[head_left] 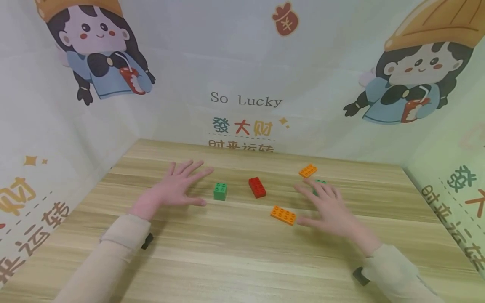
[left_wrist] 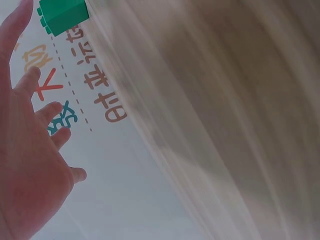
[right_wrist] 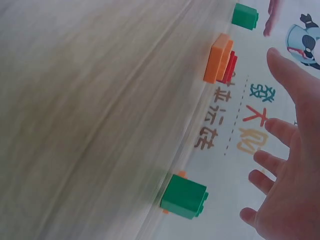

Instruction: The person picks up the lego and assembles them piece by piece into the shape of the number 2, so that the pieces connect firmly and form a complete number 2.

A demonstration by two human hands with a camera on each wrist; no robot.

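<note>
My left hand [head_left: 178,187] hovers over the table with fingers spread, just left of a green toy brick [head_left: 220,192]. The right hand [head_left: 327,208], fingers also spread, hangs above a second green brick [head_left: 320,183], hiding part of it in the head view. Near the right thumb lies an orange brick [head_left: 283,215] with two rows of studs. A red brick [head_left: 257,187] sits between the hands, and another orange brick [head_left: 308,171] lies beyond the right fingers. In the right wrist view the second green brick [right_wrist: 184,196] stands apart from the right fingers. Both hands hold nothing.
The wood-grain table [head_left: 212,261] meets a printed cloth backdrop [head_left: 182,84] at the back and both sides. A small dark piece shows under each cuff, the left one [head_left: 147,241] and the right one [head_left: 361,276].
</note>
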